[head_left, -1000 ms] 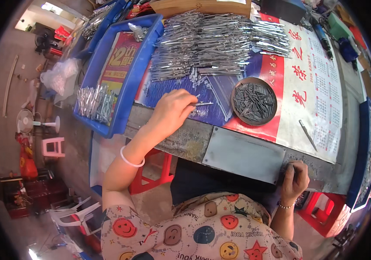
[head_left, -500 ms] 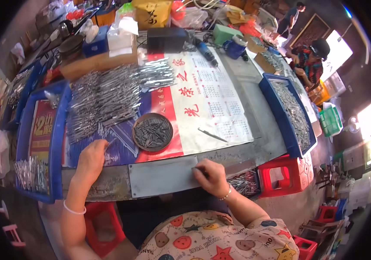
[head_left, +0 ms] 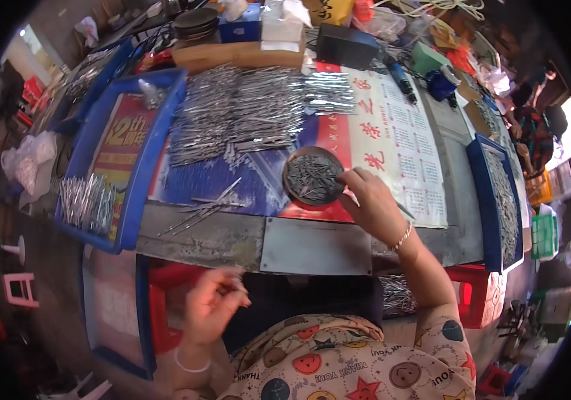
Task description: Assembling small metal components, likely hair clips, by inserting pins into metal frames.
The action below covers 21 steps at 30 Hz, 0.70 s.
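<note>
My right hand [head_left: 373,208] reaches over the sheet to a round dark bowl [head_left: 292,193] full of small grey metal pieces [head_left: 313,175]. Its thumb and bent fingers are at the bowl's right rim; whatever they pinch is hidden. My left hand [head_left: 215,307], blurred, is raised off the front edge of the table above my lap. Its fingers are curled together, and what is at their tips is too small to name. Several thin metal rods [head_left: 209,208] lie loose and crossed near the front edge. Behind them are dense rows of similar rods [head_left: 235,113].
A blue tray [head_left: 140,180] with rods stands at the left, another blue tray [head_left: 485,193] of small pieces at the right. A metal plate [head_left: 315,247] lies at the front edge. A brown cardboard box [head_left: 232,57] and black box [head_left: 345,45] stand behind. A person [head_left: 542,140] sits far right.
My left hand has moved off the tabletop toward my lap. My right hand has gone from the metal plate to the bowl. Loose rods now show where my left hand was. The view has shifted left.
</note>
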{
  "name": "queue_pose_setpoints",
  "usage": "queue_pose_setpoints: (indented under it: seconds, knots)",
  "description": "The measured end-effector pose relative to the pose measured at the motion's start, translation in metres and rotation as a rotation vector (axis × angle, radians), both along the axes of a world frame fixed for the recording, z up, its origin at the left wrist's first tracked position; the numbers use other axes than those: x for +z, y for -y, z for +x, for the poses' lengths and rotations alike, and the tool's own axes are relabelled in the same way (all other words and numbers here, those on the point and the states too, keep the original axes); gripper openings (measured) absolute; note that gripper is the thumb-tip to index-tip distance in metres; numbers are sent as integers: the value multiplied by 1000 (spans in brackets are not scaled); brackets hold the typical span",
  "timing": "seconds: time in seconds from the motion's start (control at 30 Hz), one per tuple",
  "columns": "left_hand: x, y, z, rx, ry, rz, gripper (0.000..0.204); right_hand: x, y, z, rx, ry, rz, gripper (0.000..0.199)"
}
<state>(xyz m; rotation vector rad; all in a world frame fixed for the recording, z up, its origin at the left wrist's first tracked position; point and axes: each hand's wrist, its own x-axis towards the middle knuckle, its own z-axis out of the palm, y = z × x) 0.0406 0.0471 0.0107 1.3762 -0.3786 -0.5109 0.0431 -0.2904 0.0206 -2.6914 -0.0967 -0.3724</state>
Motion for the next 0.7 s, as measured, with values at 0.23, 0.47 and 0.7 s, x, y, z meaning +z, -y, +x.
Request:
queue_pose_setpoints:
  seconds: [0.23,0.47,0.7]
  knots:
    - [-26,22,-45,-163,-124,3,31,-28,-4,52,-13,-179,-245,17]
    - [-18,29,-38,-252,88,32,26,-24,-1,62,14,-177,-191,12]
    - [-27,31,-47,-228,4,-29,29,-26,6,56,72,14,110,14]
